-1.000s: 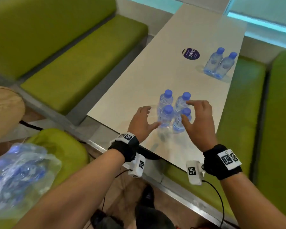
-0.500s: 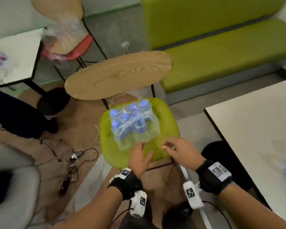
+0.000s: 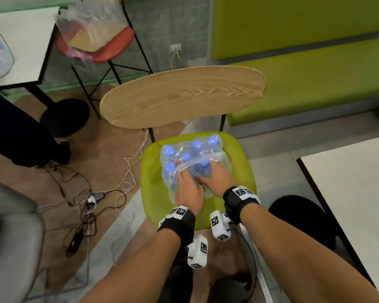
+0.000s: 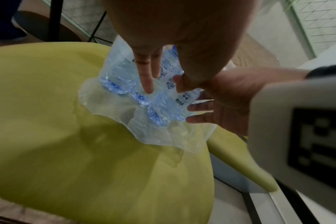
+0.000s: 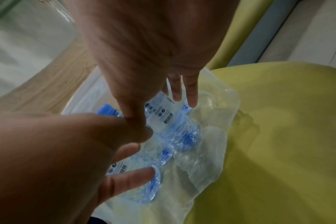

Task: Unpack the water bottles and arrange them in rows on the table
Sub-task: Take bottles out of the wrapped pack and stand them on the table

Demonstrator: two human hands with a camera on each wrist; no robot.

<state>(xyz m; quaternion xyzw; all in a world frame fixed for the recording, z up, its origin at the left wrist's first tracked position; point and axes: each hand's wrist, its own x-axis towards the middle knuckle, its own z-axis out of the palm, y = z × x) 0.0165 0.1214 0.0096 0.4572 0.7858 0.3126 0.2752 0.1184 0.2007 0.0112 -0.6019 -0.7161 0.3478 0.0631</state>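
Observation:
A clear-plastic pack of blue-capped water bottles (image 3: 193, 154) lies on the green chair seat (image 3: 153, 193), its wrap torn open at the near end. My left hand (image 3: 189, 189) reaches into that opening. In the left wrist view its finger and thumb (image 4: 163, 86) lie on either side of a labelled bottle (image 4: 169, 75). My right hand (image 3: 214, 178) is beside it on the right. In the right wrist view it (image 5: 159, 110) spans another labelled bottle (image 5: 163, 115) between thumb and fingers. The white table (image 3: 348, 193) shows at the right edge; no bottles on it are in view.
The chair's wooden back (image 3: 182, 97) rises just behind the pack. Cables (image 3: 85, 204) trail over the floor to the left. A green bench (image 3: 315, 84) runs along the back right. Another table (image 3: 20, 51), a red chair with a plastic bag (image 3: 92, 29) and someone's dark leg (image 3: 20, 132) are at the left.
My hands left the standing bottles on the table, my view swung left to the chair, and both hands have gone from hovering near the pack to reaching inside its wrap.

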